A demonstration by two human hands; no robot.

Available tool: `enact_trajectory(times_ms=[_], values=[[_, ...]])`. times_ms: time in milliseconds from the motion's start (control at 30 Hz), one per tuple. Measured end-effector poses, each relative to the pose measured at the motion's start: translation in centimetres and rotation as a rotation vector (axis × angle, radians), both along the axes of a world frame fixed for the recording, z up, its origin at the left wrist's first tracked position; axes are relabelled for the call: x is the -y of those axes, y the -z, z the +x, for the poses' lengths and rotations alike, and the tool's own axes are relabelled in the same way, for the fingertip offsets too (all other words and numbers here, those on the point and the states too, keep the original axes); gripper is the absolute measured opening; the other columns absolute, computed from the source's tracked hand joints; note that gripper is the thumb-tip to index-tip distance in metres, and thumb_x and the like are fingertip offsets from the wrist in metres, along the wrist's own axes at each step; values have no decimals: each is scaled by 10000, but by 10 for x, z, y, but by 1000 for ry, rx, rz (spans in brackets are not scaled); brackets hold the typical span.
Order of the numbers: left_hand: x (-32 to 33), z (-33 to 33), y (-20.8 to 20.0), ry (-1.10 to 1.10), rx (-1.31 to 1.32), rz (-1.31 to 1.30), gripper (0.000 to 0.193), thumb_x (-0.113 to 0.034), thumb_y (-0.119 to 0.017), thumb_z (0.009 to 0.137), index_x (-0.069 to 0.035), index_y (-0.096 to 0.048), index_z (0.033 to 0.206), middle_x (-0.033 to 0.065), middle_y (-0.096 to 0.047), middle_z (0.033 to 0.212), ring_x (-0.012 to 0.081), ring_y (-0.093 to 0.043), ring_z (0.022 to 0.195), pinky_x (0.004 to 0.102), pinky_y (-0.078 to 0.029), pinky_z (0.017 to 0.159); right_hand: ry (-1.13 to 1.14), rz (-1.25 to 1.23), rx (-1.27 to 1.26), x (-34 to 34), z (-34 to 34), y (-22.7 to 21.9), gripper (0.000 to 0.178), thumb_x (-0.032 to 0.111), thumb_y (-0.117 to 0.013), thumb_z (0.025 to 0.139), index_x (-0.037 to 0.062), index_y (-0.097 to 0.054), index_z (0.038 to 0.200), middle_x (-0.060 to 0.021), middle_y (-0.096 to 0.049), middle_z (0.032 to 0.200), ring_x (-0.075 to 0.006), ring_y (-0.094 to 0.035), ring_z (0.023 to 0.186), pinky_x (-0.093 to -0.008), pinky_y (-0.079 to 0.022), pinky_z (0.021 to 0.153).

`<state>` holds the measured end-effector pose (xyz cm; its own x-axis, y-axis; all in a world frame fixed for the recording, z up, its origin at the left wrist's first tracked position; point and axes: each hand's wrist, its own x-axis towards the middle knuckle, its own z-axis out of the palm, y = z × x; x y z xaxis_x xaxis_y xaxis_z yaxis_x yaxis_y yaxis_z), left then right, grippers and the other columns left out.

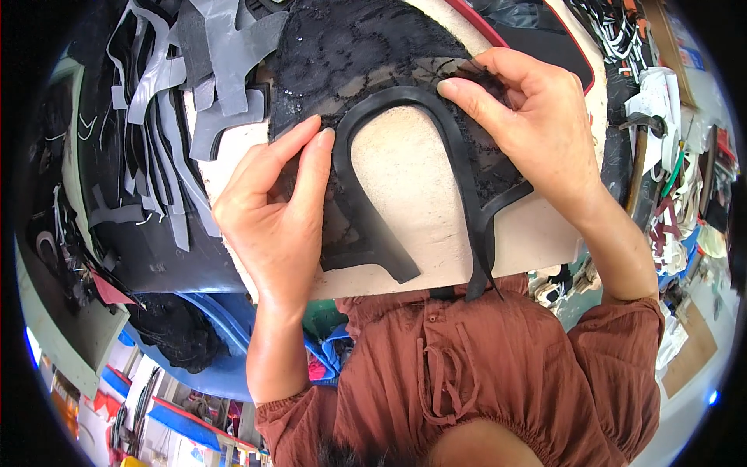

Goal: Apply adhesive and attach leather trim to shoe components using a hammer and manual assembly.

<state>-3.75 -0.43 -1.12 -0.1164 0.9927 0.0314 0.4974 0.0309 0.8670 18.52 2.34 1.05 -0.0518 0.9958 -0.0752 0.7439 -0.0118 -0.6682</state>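
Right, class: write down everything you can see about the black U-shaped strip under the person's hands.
The black U-shaped strip looks like smooth, matte leather or rubber. It lies flat, its curve pointing away from the person, both legs running toward them, on sheer black lace over a pale board. The left hand presses fingertips on its left leg; the right hand presses near the top of the curve. The right leg ends in narrow tails.
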Motion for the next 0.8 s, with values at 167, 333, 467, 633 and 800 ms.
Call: enact_trajectory(times_ms=[167,333,467,633,800], values=[[0,2,1,-9,-5,18,163,-13,-751,794,4,-744,956,74,-661,719,95,-577,640,228,-441,607,-69,153,95,2,-1,5,265,247,-737,810,4,-690,907,-199,-656,713,-348,-674,679,-419,-527,592],[0,3,-1,-13,-63,27,157,-20,-749,798,7,-743,953,82,-671,729,103,-585,643,234,-454,622,-310,676,420,-10,-1,3,367,148,-757,748,47,-681,1093,-91,-654,1050,-221,-622,896,-307,-500,732],[-1,3,-3,-9,-72,13,163,-23,-752,799,6,-743,960,71,-669,730,91,-574,638,226,-446,612,-714,365,313,-3,-21,7,437,105,-614,747,-7,-649,1168,-65,-592,1123,-233,-557,1019,-334,-492,825],[3,-11,-17,-25,-21,-207,181,-30,-754,813,-3,-744,992,-11,-631,718,18,-503,622,176,-383,554,-777,502,400,-2,-27,10,362,118,-628,718,-17,-647,1053,-58,-583,1048,-215,-551,978,-320,-498,809],[9,-15,-10,-43,88,-214,196,-20,-751,814,-6,-746,1010,-38,-598,707,1,-441,599,163,-340,529,-629,426,251,-2,-29,14,196,139,-640,699,39,-669,865,-17,-567,891,-179,-551,897,-302,-499,761]])
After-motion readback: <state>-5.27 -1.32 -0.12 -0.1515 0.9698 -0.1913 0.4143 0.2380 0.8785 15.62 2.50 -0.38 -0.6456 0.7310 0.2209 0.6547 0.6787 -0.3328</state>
